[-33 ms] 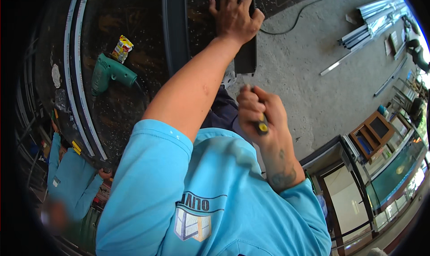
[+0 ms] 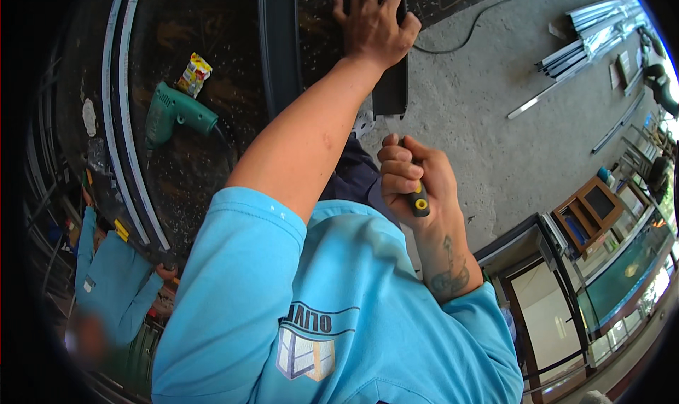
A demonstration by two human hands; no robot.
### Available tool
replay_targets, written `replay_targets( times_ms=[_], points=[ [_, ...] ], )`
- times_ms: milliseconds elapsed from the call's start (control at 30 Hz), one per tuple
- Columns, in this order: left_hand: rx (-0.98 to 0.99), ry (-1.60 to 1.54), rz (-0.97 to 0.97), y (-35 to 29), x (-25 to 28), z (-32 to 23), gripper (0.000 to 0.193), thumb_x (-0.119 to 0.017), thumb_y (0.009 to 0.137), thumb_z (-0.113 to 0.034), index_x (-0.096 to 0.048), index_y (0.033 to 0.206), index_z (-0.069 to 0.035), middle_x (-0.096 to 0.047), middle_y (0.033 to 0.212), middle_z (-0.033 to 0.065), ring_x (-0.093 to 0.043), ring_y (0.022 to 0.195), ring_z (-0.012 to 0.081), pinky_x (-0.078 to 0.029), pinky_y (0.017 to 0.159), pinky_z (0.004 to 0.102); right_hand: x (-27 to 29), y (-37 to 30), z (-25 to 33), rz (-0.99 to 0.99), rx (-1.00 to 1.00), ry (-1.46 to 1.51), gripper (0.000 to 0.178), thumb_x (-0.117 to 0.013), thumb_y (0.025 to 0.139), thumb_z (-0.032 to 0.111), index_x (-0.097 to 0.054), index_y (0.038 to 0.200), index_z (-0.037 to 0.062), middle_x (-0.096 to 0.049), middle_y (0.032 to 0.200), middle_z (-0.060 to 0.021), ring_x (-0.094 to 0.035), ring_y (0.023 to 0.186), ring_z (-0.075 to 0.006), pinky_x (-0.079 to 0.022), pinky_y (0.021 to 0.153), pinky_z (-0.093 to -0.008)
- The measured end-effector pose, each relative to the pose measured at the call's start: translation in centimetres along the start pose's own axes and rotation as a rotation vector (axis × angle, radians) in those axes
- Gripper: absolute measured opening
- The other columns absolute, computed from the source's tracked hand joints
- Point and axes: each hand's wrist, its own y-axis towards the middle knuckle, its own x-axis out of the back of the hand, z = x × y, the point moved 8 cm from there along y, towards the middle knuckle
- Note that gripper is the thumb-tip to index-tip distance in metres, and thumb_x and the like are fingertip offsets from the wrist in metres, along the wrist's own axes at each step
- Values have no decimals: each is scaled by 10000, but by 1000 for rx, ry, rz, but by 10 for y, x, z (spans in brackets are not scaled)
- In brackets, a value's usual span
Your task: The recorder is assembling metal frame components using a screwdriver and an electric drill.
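The bare left hand [image 2: 375, 26] is lying palm down over a dark grey, channel-shaped bar [image 2: 391, 93], its fingers spreading wide and its thumb jutting toward the bar's right edge; how firmly it is pressing, I cannot tell. The bar is showing its squared near end below that wrist. Just nearer the person than this end, and apart from it, the bare right hand [image 2: 419, 178] is closing in a fist around a black-and-yellow tool handle [image 2: 420, 202], whose round butt is pointing back toward the wrist; the fist is hiding most of the tool.

To the left of the bar, a long dark grey channel [image 2: 281, 50] is running roughly parallel to it. Farther left of the bar, a green power drill [image 2: 177, 114] is lying near a small yellow-and-red wrapper [image 2: 194, 74], and two long pale strips [image 2: 122, 79] are curving past them. To the right of the bar, a thin black cable [image 2: 473, 29] is trailing over a grey concrete floor [image 2: 488, 121], and shiny silver metal lengths [image 2: 594, 40] are lying well apart from the bar.
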Motion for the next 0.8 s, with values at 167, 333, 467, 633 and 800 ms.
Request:
replay_targets(
  times_ms=[167,333,467,633,800],
  points=[
    [15,38,27,0,-7,5,674,-495,823,-328,-397,1450,-99,-297,1534,173,-300,1390,390,-160,1094,646,-11,-6,1,164,-93,49,252,-299,1008,244,-461,886,94,-453,656,18,-422,443,-58,-389,353,-209],
    [-1,40,22,0,-6,2,686,-488,819,-329,-387,1456,-96,-304,1530,178,-298,1391,390,-154,1101,637,8,3,2,83,-33,-47,236,-334,1004,270,-469,882,120,-465,662,19,-416,438,-62,-351,341,-204],
    [30,34,24,1,-6,0,675,-484,825,-311,-382,1457,-96,-310,1527,179,-308,1385,389,-156,1099,637,16,3,4,115,-81,-64,263,-351,1008,303,-493,885,119,-457,643,27,-386,419,-64,-338,330,-214],
    [13,39,15,0,-6,0,668,-486,833,-315,-384,1456,-98,-319,1519,179,-317,1377,394,-170,1090,640,16,4,10,113,-53,-87,267,-336,1016,299,-492,893,121,-440,634,30,-368,412,-65,-320,319,-213],
    [-4,10,-17,2,-3,1,659,-488,832,-311,-395,1451,-106,-321,1516,182,-315,1375,402,-173,1084,651,6,13,9,136,20,-229,269,-320,1026,301,-476,904,118,-438,636,27,-374,405,-64,-314,317,-208]
  ],
)
